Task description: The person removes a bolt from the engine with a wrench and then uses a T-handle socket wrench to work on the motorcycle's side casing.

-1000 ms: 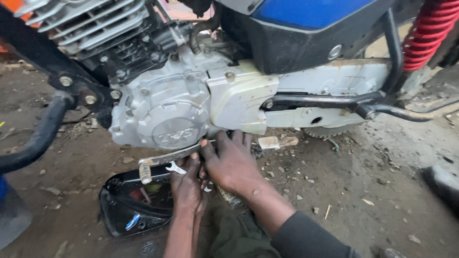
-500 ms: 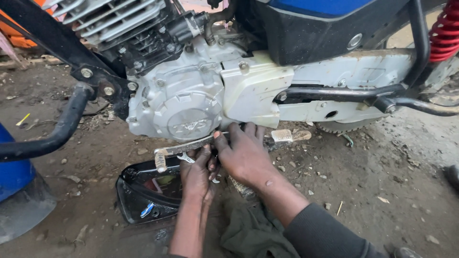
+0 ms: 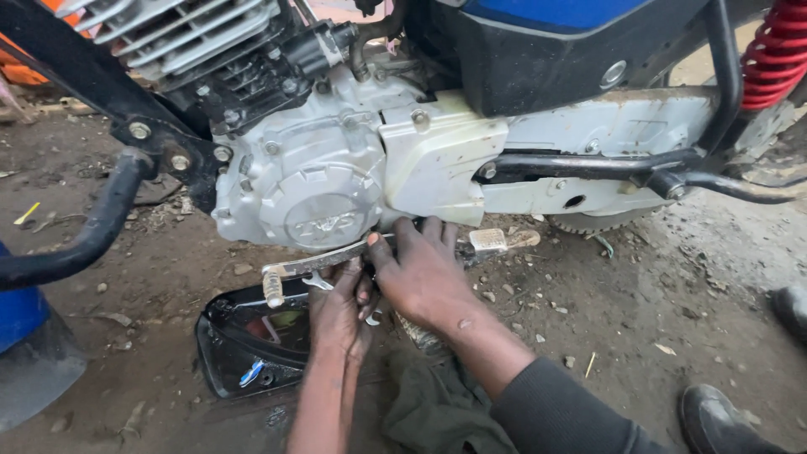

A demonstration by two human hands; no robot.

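A motorcycle stands over dirt ground, its silver engine case (image 3: pixel 311 181) facing me. Both my hands reach under the engine's lower edge. My left hand (image 3: pixel 338 309) is curled around a small silver wrench (image 3: pixel 318 282) just below the metal gear shift lever (image 3: pixel 313 265). My right hand (image 3: pixel 423 273) lies beside it, fingers pressed up against the underside of the pale side cover (image 3: pixel 437 155); what those fingertips touch is hidden. A dark sleeve covers my right forearm.
A black plastic tray (image 3: pixel 244 345) with small parts lies on the ground under my left hand. A dark green rag (image 3: pixel 437 403) lies beneath my arms. The black crash bar (image 3: pixel 92 231), a blue container (image 3: pixel 21 315), the red shock spring (image 3: pixel 773 50) and a black boot (image 3: pixel 714 416) surround the spot.
The view has shifted slightly, so the engine sits further right and nearer. Both hands stay under the engine in nearly the same grip.
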